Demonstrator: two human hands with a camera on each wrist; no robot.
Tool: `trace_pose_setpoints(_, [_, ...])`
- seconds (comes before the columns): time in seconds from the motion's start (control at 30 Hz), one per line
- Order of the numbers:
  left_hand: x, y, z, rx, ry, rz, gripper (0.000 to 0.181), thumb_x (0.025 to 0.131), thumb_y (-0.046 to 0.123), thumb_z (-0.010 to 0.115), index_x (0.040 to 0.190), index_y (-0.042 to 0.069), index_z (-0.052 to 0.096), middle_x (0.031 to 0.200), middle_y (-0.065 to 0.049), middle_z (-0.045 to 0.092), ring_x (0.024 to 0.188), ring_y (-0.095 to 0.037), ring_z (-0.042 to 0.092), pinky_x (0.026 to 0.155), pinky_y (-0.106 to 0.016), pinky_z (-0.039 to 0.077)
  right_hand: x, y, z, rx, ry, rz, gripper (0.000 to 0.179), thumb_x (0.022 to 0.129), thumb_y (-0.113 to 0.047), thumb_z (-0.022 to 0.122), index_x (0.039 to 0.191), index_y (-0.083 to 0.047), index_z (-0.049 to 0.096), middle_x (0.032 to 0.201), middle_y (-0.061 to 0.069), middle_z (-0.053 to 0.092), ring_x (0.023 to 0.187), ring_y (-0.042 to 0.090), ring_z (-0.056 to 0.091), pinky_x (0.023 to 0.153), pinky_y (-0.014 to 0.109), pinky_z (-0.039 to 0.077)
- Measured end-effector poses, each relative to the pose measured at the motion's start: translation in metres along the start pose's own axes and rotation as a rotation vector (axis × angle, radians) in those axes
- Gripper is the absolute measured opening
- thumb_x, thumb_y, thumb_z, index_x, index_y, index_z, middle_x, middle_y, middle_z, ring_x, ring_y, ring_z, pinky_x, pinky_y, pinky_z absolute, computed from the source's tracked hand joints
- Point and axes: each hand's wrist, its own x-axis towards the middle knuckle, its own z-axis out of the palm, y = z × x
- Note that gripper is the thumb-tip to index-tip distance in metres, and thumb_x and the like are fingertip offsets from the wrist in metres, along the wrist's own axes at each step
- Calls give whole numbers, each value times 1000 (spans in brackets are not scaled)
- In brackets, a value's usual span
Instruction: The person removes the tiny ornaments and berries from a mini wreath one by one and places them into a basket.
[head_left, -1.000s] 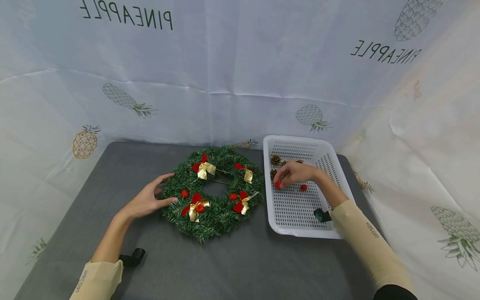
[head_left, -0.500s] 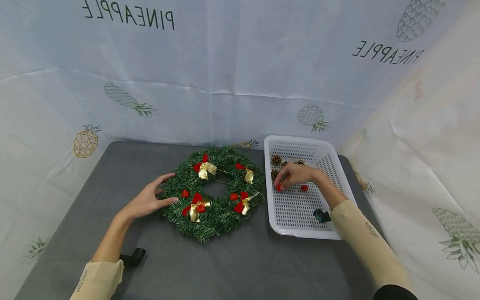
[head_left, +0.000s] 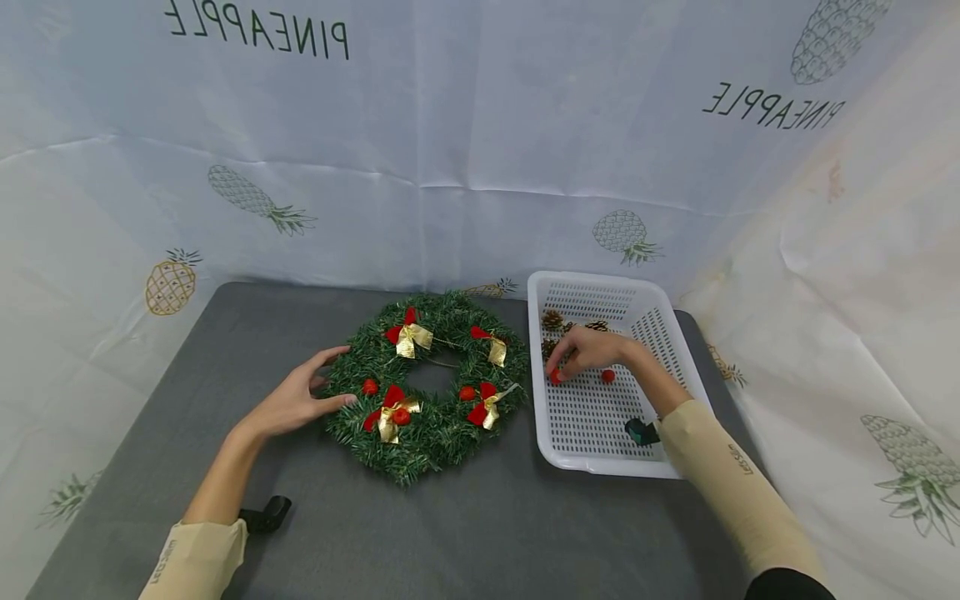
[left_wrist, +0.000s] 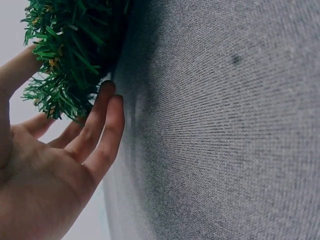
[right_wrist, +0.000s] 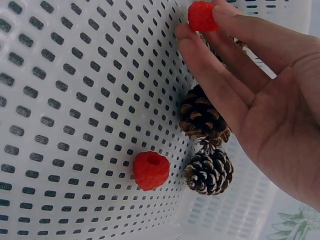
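My right hand (head_left: 585, 352) reaches down into the white plastic basket (head_left: 551, 454) and pinches a red artificial raspberry (right_wrist: 201, 16) between thumb and fingertips. A second raspberry (right_wrist: 151, 170) lies on the basket floor, its hollow end showing. Beside my fingers in the right wrist view are a brown pine cone (right_wrist: 202, 114) and a white-tipped pine cone (right_wrist: 209, 171). My left hand (head_left: 296, 398) rests with spread, relaxed fingers against the left edge of the green wreath (head_left: 442, 446). Its thumb lies on the near side, the other fingers around the outer side.
Several red and gold bows, among them a bow (head_left: 412, 337), and red berries such as one berry (head_left: 370, 387) sit on the wreath. The basket stands right of it on the grey table (head_left: 450, 542). A pineapple-print curtain (head_left: 465, 125) hangs behind.
Both hands stay almost in place; my right hand keeps the raspberry between its fingertips with only a slight shift. The wreath and basket have not visibly moved.
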Motion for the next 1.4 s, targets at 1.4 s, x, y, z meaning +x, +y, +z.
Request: trace_pose_setpoints(1.4, [-1,0,1,-11,0,-14,86,102,21,77,170,2,28,170,-39,28,146,-68,42,113,-76,47,-19,-57,-18,95,235,-275,17,103,-8,74,117,-3,83,116,22,81,92,13,75,79,22,60])
